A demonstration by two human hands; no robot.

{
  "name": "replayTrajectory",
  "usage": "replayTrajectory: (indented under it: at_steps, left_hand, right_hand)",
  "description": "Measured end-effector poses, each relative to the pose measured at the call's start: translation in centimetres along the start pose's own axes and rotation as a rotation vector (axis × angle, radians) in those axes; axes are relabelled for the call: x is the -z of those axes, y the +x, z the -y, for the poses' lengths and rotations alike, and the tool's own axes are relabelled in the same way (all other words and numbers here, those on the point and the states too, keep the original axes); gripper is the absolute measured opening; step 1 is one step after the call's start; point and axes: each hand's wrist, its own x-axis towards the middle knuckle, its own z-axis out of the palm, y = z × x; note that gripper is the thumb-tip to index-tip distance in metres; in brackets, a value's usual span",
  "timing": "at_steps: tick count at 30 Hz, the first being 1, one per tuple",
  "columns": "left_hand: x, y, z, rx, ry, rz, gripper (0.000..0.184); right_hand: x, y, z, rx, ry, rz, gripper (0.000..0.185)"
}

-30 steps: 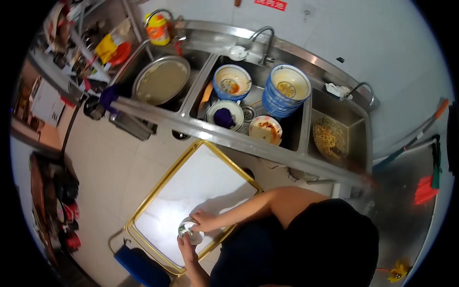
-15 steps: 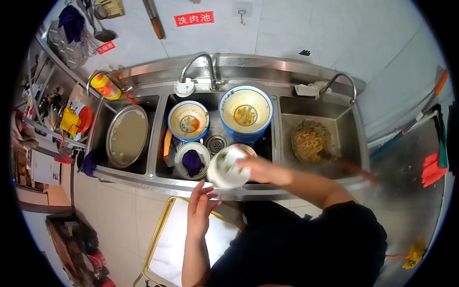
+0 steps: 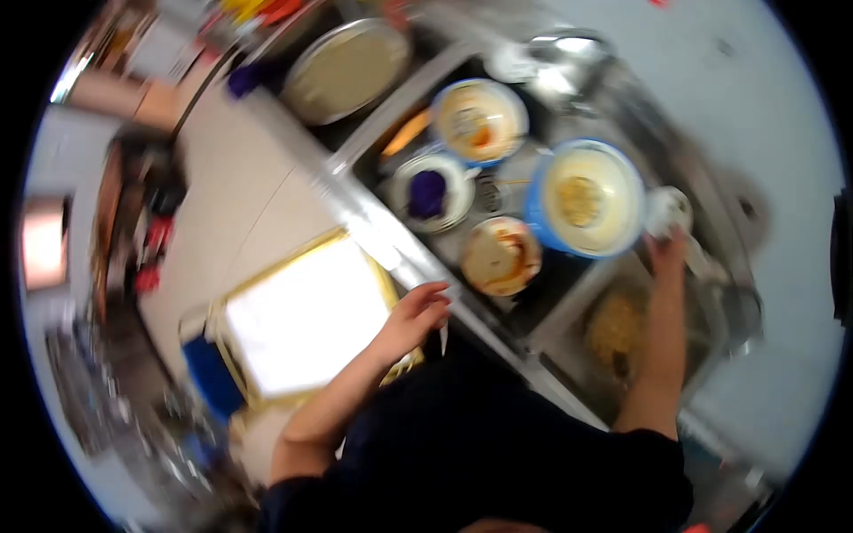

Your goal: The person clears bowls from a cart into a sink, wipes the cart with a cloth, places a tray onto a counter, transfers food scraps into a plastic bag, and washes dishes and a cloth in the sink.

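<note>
White ceramic — a small bowl (image 3: 666, 209), now at the right on the far side of the steel sink (image 3: 369, 226), no longer over the near rim. Touched at its near edge by the fingers of the right hand (image 3: 666, 253); too blurred to tell whether pinched or loose. Well apart from it, the left hand (image 3: 413, 324), fingers loosely spread by the near rim, nothing visibly held. Seemingly one-handed work at this point, with reach outward past the tall stack of blue-and-white bowls (image 3: 616, 202).

In the left compartment, an oval basin (image 3: 333, 84) of cloudy liquid. In the middle, an orange-smeared bowl (image 3: 511, 120), a purple cloth (image 3: 427, 194) in pale dishware, a sauce-streaked bowl (image 3: 480, 258). In the right compartment, brownish food scraps (image 3: 617, 330), indistinct. Motion-smeared faucet (image 3: 569, 62) on the far side.

Near left, a gold-edged bench (image 3: 302, 329), white top glaring — beside it something blue (image 3: 213, 373). Pale floor (image 3: 258, 213) farther left, pale wall (image 3: 755, 80) far right.
</note>
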Motion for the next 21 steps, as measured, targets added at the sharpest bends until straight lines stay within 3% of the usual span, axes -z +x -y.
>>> replayTrajectory:
  at_steps: [5, 12, 15, 16, 18, 21]
  left_hand:
    - [1.4, -2.0, 2.7, -0.004, -0.092, -0.111, 0.04]
    - [4.4, -6.8, 6.5, -0.095, -0.134, -0.171, 0.04]
    - [6.9, -11.1, 8.3, -0.11, -0.035, -0.279, 0.041]
    - [7.7, -12.5, 9.6, -0.1, -0.051, -0.334, 0.041]
    - [9.4, -15.7, 12.7, -0.113, -0.156, -0.423, 0.039]
    - [11.5, -21.3, 16.5, -0.087, -0.222, -0.519, 0.035]
  right_hand:
    - [0.6, 5.0, 0.7, -0.063, -0.178, -0.232, 0.053]
    - [-2.5, 1.8, 2.4, -0.106, -0.189, 0.062, 0.052]
    - [1.1, -2.2, 2.6, 0.885, -1.972, -0.077, 0.055]
    - [2.9, 0.2, 2.2, 1.0, -1.876, -0.15, 0.058]
    - [1.9, -2.3, 2.0, 1.008, -1.843, -0.17, 0.043]
    - [0.1, -5.2, 1.1, 0.914, -1.205, -0.077, 0.027]
